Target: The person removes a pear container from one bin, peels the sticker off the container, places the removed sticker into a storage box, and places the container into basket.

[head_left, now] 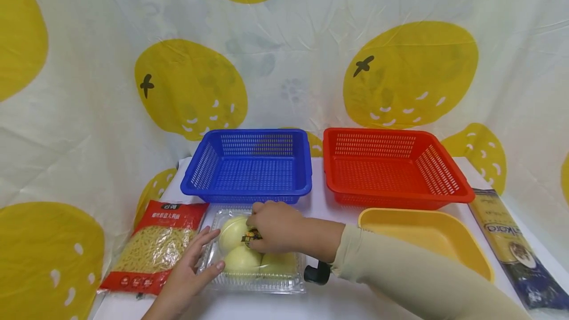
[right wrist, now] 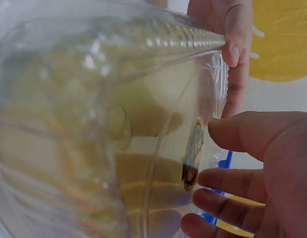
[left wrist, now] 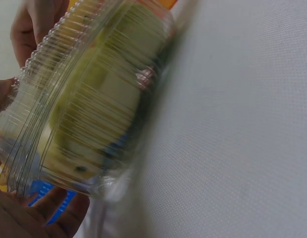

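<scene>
A clear plastic clamshell box [head_left: 249, 284] with a ridged edge lies on the white table, its lid down. Inside are several round, pale yellow-green fruits [head_left: 242, 260]. My right hand [head_left: 279, 227] reaches over the lid, thumb and fingertips at the dark label [right wrist: 193, 156] stuck on it. In the right wrist view that thumb stays apart from the fingers, which are fairly straight. At the box's left side, my left hand [head_left: 188, 268] lies with fingers spread, its thumb and fingertips touching the rim. The left wrist view shows the box side-on, the fruits [left wrist: 96, 99] seen through the wall.
Behind the box stand a blue basket [head_left: 255, 197] and a red basket [head_left: 395, 198]. A yellow tray [head_left: 426, 217] sits under and beyond my right forearm. A red pasta bag [head_left: 155, 248] lies at left, a long gold and blue packet [head_left: 517, 248] at far right.
</scene>
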`<state>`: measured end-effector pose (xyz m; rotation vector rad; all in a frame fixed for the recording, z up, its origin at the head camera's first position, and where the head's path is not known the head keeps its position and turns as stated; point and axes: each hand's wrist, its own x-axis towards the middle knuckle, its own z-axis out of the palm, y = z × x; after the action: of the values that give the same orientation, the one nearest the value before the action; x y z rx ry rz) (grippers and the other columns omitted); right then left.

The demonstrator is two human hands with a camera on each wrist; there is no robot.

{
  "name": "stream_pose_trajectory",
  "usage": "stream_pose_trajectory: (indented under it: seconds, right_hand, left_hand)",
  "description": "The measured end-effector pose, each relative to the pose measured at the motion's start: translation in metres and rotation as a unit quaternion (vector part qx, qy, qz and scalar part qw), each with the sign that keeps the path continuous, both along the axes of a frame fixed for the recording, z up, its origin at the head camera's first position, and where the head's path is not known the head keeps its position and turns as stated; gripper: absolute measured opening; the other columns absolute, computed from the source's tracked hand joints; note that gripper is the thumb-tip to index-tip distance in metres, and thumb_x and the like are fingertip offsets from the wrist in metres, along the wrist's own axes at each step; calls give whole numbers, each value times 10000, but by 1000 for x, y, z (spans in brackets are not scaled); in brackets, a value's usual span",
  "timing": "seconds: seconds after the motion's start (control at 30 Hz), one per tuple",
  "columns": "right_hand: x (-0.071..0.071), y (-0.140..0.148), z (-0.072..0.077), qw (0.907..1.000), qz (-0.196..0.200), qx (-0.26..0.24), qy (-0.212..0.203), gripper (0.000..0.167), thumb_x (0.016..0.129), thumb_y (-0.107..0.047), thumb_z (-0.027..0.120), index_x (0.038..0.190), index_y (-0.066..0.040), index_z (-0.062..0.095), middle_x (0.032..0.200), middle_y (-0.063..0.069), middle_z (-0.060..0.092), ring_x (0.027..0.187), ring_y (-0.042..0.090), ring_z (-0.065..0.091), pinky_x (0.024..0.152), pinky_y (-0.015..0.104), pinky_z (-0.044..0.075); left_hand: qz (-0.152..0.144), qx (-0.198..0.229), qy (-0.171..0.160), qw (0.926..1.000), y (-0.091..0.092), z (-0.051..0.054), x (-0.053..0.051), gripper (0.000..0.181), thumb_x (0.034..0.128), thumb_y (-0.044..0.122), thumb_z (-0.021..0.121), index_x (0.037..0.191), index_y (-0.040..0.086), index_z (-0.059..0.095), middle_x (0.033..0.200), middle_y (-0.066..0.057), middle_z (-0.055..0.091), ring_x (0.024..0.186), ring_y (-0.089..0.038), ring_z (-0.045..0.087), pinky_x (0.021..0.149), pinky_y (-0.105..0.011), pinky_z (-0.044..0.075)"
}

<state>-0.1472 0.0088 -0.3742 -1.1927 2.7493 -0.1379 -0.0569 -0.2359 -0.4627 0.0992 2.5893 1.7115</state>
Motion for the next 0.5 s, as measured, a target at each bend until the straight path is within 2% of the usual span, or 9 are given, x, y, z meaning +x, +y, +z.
stream_pose_trajectory:
  seconds: [0.27, 0.37, 0.5]
  right_hand:
    - [4, -1, -3, 9998, 70, -111, 125, 171, 961, -380, 750, 1034, -226, 760, 855, -104, 538, 772, 86, 525, 731, 305, 495]
    - [4, -4, -4, 9994, -9, -228, 272, 97, 963, -325, 751, 956, -229, 738, 832, -101, 555, 768, 96, 550, 725, 319, 514]
    - [4, -8, -8, 9975, -269, -360, 552, 115, 970, -285, 754, 880, -230, 710, 823, -96, 606, 799, 129, 610, 749, 358, 539]
  left_hand:
    - [31, -32, 24, 10000, 0, -2, 0, 682, 976, 270, 795, 1592, 222, 505, 1746, -156, 254, 1569, -523, 219, 1163, -773, 254]
    - [56, -39, -30, 10000, 0, -1, 0, 688, 978, 278, 791, 1598, 224, 496, 1750, -153, 247, 1567, -529, 218, 1158, -778, 254]
    - [48, -29, -25, 10000, 2, -1, 0, 690, 978, 276, 792, 1598, 213, 495, 1750, -159, 243, 1574, -523, 206, 1167, -771, 247]
